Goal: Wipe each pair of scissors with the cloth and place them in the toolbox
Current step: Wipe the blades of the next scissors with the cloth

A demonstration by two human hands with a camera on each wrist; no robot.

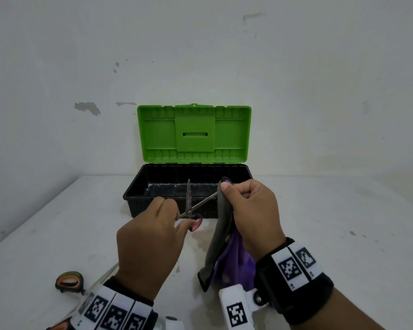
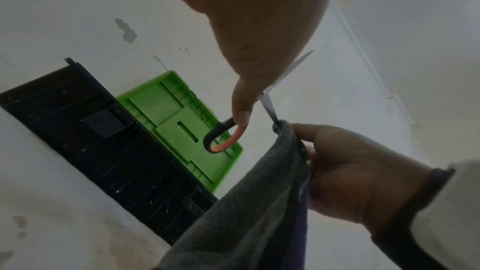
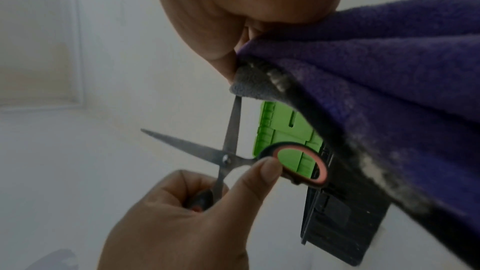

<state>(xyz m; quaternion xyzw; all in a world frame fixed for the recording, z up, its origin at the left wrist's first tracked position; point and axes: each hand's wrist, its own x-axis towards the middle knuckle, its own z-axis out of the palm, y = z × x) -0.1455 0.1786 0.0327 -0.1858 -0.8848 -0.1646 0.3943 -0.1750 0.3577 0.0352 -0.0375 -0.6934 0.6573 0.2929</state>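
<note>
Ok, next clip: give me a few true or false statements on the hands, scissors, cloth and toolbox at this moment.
1. The toolbox lid stands open. True.
2. The scissors in the left hand are closed. False: the blades are spread apart.
3. The right hand pinches the cloth around one blade tip. True.
4. A pair of scissors already lies in the toolbox. False: none is visible inside it.
5. Another pair of scissors lies on the table near the left wrist. True.
</note>
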